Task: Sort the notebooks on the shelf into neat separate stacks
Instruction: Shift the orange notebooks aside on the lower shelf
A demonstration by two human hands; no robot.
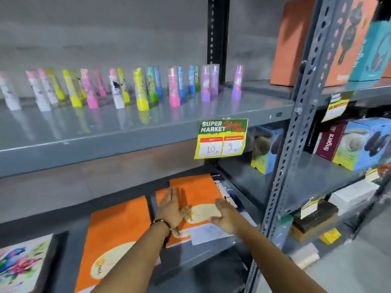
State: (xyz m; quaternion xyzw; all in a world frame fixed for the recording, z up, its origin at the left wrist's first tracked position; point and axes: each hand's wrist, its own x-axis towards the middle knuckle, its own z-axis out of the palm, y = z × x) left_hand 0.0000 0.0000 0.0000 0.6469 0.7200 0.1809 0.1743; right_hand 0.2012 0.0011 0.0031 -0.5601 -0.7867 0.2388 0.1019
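Lying flat on the lower shelf (243, 247), at about 5 o'clock from the yellow price tag (221, 138), a loose pile of orange notebooks (195, 192) is pressed between two open palms. The left hand (171, 206) is laid fingers-extended on the pile's left part, and the right hand (227, 213) is held edge-on at its right side; neither is closed on anything, and both are spread flat as if squaring the edges.

Thin, soft-covered notebooks of this kind are judged to be light and flexible, with glossy covers that slide readily over one another. A single copy would probably bend if lifted by a corner, so the pile is better taken by its long edges, or shifted by flat palms from both sides. A blue-and-white notebook (229, 192) is seen poking out at 3 o'clock beneath the orange ones, and a pale sheet (208, 233) protrudes at 6 o'clock.

A second orange notebook (118, 231) lies apart at 9 o'clock, and a floral notebook (22, 263) is cut off by the frame at the far left. How many copies each pile contains cannot be told, since the spines are hidden. Motion blur softens the cover print, and the pile's near edge is partly hidden by the wrists.
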